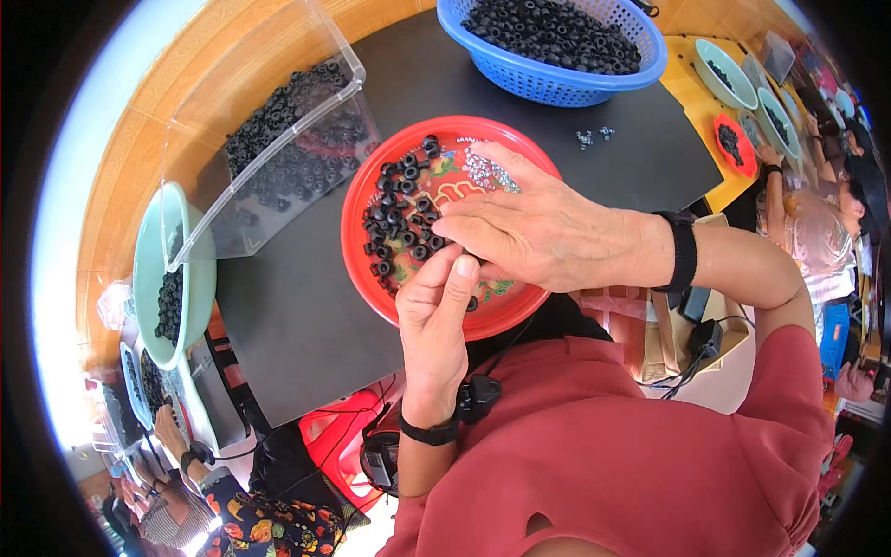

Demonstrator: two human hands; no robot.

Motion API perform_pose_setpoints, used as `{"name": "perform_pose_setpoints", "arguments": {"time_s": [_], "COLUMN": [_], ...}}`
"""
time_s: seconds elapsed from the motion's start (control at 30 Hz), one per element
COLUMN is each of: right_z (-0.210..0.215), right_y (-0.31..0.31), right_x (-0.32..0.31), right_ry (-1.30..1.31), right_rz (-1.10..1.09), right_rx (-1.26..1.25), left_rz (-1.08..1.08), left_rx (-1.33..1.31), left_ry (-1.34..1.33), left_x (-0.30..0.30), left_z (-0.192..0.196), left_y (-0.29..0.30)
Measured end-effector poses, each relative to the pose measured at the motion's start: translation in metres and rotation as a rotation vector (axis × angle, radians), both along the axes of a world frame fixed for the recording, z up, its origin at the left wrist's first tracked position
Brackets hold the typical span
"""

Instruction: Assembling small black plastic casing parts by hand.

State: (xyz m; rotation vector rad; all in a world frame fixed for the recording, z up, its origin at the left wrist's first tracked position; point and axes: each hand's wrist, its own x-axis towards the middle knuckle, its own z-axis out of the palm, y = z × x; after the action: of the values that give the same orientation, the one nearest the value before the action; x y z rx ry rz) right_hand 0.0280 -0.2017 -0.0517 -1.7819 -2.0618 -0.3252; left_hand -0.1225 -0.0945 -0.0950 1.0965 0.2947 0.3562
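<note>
Over the red plate on the black table, seen from my head camera, my right hand lies flat and loosely spread across the small black rings, fingertips touching the pile, while my left hand comes up from below, thumb and forefinger pinched together at the plate's near edge, though I cannot tell whether a ring sits between them. Done well, I judge, the step wants one ring at a time, lifted clear of the small silver pieces heaped at the far side.
</note>
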Motion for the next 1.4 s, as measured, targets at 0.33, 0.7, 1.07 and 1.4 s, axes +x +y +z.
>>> {"name": "perform_pose_setpoints", "arguments": {"time_s": [0.33,0.7,1.07,1.4], "right_z": [0.038,0.082,-0.037,-0.033], "right_y": [0.038,0.136,0.083,0.076], "right_x": [0.024,0.057,0.060,0.062], "right_ry": [0.182,0.245,0.304,0.190], "right_rz": [0.008,-0.107,-0.023,-0.018], "right_rx": [0.088,0.306,-0.255,-0.261], "left_rz": [0.343,0.451,0.289,0.243], "left_rx": [0.176,0.280,1.573,1.609], "left_ry": [0.040,0.058,0.238,0.370], "left_x": [-0.011,-0.004,0.029,0.040], "left_z": [0.007,-0.001,0.009,0.005], "left_y": [0.014,0.021,0.034,0.037]}}
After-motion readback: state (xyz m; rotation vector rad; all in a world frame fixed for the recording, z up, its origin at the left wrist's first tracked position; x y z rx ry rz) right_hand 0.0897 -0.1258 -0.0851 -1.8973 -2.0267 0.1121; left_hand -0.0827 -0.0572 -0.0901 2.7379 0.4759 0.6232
